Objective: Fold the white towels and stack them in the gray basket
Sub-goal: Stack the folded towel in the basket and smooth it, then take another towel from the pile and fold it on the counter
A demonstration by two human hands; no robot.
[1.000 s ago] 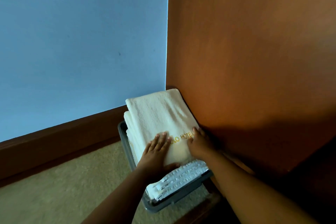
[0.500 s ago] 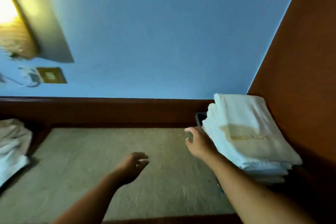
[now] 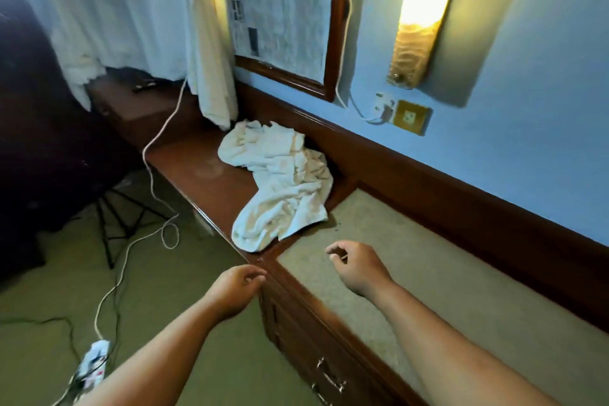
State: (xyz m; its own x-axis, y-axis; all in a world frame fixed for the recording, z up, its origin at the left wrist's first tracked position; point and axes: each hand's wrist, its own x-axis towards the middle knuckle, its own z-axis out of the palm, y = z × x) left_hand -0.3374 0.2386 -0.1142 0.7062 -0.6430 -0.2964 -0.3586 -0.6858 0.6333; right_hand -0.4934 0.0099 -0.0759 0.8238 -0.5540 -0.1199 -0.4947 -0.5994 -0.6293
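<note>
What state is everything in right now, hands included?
towel pile, unfolded, crumpled in a heap on the counter
left hand, fingers loosely curled, holding nothing
right hand, fingers loosely curled, holding nothing
wall lamp, lit
drawers, shut
plug, in its wall socket
gray basket, not in view

Both bare forearms reach forward from the lower edge of the view, well apart. The left hand hangs with fingers loosely curled, holding nothing. The right hand, slightly farther forward, is likewise loosely curled and unladen.
</note>
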